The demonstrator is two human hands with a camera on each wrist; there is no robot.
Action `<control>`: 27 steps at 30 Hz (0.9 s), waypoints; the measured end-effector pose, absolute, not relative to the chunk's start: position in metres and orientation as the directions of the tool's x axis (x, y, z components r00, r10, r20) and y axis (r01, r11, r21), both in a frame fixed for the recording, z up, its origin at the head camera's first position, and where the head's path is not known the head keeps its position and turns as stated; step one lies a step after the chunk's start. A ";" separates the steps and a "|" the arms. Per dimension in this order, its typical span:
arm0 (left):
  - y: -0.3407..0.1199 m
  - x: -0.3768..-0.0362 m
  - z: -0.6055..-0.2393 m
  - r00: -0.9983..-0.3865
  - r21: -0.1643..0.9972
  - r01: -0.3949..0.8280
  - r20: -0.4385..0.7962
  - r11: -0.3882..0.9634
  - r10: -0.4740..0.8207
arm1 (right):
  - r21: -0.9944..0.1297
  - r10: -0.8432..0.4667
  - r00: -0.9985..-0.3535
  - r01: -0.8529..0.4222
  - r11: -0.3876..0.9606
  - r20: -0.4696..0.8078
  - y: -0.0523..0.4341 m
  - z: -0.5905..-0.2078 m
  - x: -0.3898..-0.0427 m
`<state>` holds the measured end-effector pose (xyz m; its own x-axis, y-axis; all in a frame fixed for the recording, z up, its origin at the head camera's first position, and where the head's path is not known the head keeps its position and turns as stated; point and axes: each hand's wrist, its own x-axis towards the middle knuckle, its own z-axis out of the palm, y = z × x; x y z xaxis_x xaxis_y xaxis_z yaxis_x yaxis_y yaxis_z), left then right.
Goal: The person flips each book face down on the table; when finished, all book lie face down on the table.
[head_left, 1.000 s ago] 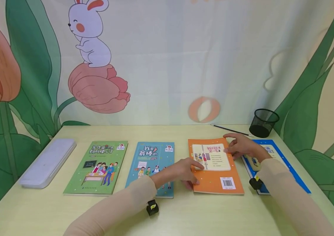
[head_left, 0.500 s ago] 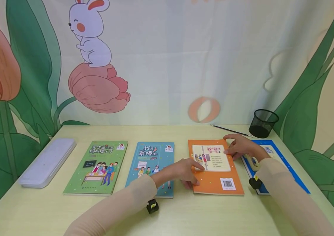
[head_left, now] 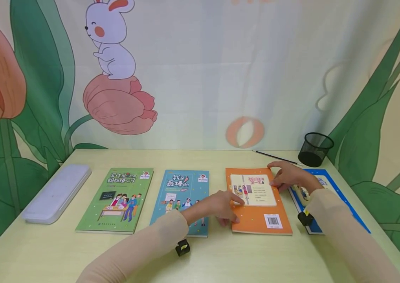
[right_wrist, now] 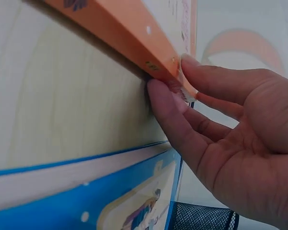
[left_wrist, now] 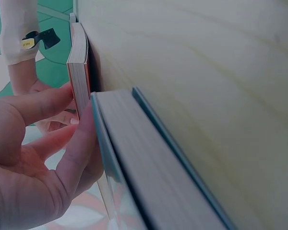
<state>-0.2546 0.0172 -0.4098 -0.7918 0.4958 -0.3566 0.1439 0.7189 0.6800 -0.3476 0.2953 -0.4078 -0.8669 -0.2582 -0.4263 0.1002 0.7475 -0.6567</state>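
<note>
An orange book [head_left: 256, 210] lies back cover up on the pale table [head_left: 221, 255], third in a row of books. My left hand [head_left: 221, 206] holds its left edge, fingers on the cover and thumb at the edge. The left wrist view shows that hand [left_wrist: 33, 143] closed round the orange book's edge [left_wrist: 78, 72], beside the teal book [left_wrist: 149, 167]. My right hand [head_left: 288, 176] is at the far right corner. In the right wrist view its thumb lies under the lifted orange edge [right_wrist: 125, 28], and the hand [right_wrist: 230, 134] has its fingers on top, pinching it.
A green book [head_left: 116, 200] and the teal book [head_left: 182, 196] lie to the left, a blue book [head_left: 329, 177] to the right under my right forearm. A white pencil case [head_left: 56, 193] sits far left. A black mesh cup [head_left: 315, 148] and a pencil [head_left: 277, 157] stand behind.
</note>
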 end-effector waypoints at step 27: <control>-0.067 -0.275 -0.394 -0.742 0.691 0.425 -0.104 0.585 0.662 | -0.701 -0.242 -0.950 -0.035 0.713 -0.199 0.271 -0.394 -0.357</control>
